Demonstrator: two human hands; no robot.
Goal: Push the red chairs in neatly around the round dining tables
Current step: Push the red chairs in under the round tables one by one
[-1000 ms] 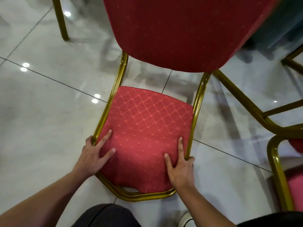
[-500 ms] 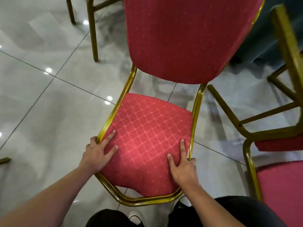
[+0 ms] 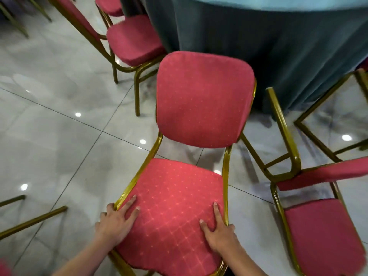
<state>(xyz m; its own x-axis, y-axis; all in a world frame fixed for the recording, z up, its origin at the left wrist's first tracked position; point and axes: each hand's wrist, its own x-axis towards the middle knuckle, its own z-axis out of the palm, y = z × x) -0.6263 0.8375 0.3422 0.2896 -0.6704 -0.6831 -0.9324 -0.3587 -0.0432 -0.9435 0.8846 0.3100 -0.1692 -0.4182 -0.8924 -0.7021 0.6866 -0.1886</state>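
Red seat cushion (image 3: 175, 208) takes both palms: left hand (image 3: 115, 223) and right hand (image 3: 218, 232) lie flat, fingers spread, thumbs seemingly over the gold frame (image 3: 225, 188), likely to steer it. Oddly, the chair's backrest (image 3: 203, 98) faces the draped round table (image 3: 258, 46), just short of its cloth.

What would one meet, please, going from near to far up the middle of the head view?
The red padded seat cushion with the left hand and right hand resting on it → the same chair's red upholstered backrest → the dark teal tablecloth hanging from the round table.
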